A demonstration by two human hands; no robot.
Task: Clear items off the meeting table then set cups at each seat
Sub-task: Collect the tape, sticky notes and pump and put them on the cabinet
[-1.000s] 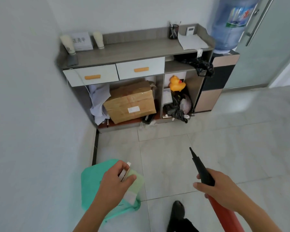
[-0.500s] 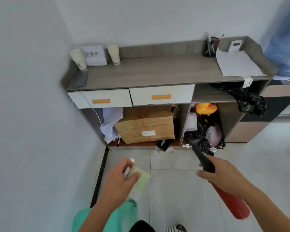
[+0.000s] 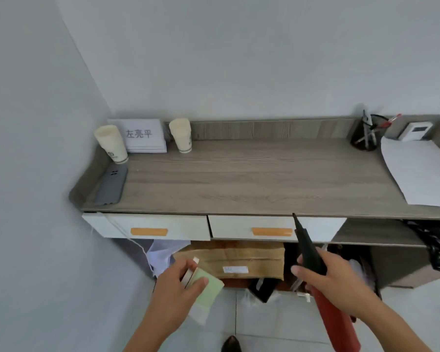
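Note:
My left hand (image 3: 174,293) grips a small stack of flat things, a pale green pad (image 3: 207,288) on top and a thin light-edged item under it. A red pump with a black pointed nozzle (image 3: 308,250) is held in my right hand (image 3: 333,283), the nozzle tip reaching the sideboard's front edge. Both hands hang in front of the grey wooden sideboard (image 3: 252,179). Two stacks of cream paper cups stand upside down at its back left: the left cups (image 3: 111,144) and the right cups (image 3: 180,135).
On the sideboard lie a grey phone (image 3: 111,185), white name cards (image 3: 142,135), a black pen holder (image 3: 365,138), a small white device (image 3: 417,131) and white paper (image 3: 422,174). Two white drawers (image 3: 160,227) sit below, over a cardboard box (image 3: 236,260). A wall closes the left side.
I have walked up to the sideboard, which now fills the view. Both hands keep their grip; the pump nozzle has risen towards the sideboard edge.

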